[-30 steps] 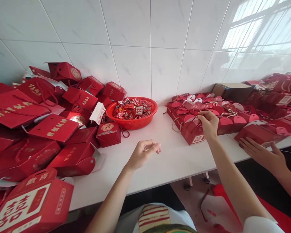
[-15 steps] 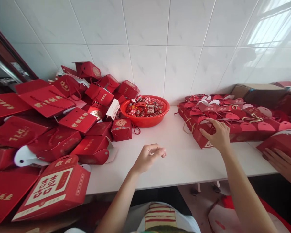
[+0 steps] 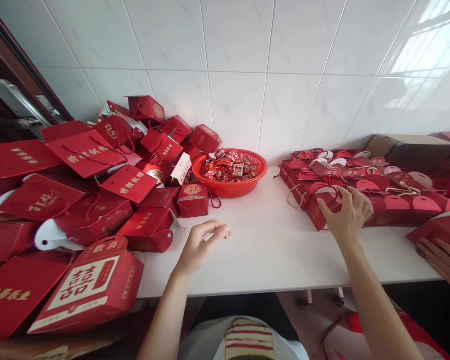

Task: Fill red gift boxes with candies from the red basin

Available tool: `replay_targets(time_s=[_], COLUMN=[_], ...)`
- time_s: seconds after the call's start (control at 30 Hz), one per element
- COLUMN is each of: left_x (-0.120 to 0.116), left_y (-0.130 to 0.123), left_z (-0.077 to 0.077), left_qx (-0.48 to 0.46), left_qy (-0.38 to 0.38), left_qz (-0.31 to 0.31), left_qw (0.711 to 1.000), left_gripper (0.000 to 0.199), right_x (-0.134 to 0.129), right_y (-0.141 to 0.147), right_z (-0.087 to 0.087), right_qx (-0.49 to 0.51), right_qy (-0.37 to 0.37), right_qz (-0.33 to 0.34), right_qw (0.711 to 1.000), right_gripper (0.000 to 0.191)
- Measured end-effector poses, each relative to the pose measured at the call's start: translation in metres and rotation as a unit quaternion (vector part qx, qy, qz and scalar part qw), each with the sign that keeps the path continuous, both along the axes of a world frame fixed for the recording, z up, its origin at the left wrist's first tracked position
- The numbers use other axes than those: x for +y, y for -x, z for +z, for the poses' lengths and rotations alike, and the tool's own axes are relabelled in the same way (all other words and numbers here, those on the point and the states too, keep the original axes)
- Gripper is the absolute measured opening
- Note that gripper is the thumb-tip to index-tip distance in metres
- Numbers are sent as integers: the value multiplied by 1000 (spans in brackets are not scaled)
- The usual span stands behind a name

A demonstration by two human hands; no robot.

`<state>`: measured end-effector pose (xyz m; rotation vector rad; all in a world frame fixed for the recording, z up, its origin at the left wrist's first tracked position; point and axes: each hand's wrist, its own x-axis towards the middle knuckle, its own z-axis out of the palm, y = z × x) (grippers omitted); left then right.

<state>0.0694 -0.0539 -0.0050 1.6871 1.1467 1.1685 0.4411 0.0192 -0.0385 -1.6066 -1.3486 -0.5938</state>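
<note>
Over the white table, near its front edge, my left hand (image 3: 203, 243) is curled with thumb and fingertips close together; nothing shows in it. My right hand (image 3: 347, 214) has its thumb and fingers apart beside a red box (image 3: 320, 210) at the front left corner of the rows of red boxes (image 3: 382, 202). That box stands upright, and the hand partly covers it. Behind my left hand, a red basket (image 3: 230, 188) holds wrapped sweets (image 3: 238, 169). The nearest box to the left hand is a small red one (image 3: 194, 201) with a cord handle.
A large pile of red gift boxes (image 3: 129, 182) covers the left side, against the tiled wall. At the right edge another person's hand (image 3: 442, 260) rests on a red box (image 3: 442, 232). A cardboard box (image 3: 408, 150) stands at the back right.
My left hand has moved left, toward the pile. My right hand has opened wider beside the corner box. The view has shifted slightly to the left.
</note>
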Motion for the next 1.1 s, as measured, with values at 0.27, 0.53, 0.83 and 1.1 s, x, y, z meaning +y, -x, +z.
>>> replay_targets(time_s=[0.27,0.53,0.83,1.1], left_x=[1,0,-4,-8], left_y=[18,18,33,35], left_z=[-4,-5,-7,-9], left_qx=[2,47,79,125], left_qy=[-15,-3,-28,-36], left_qz=[35,14,72,109], left_qw=[999,999,994,986], left_gripper=[32,33,33,31], right_x=[-40,-39,-37,18], right_y=[21,20,65,184], right_z=[-16,-24,0,18], right_qx=[-9,1,6,-25], right_qy=[-17,-39,69,320], right_qz=[11,52,257,520], right_qw=[1000,998,964,792], right_gripper=[43,22,12,6])
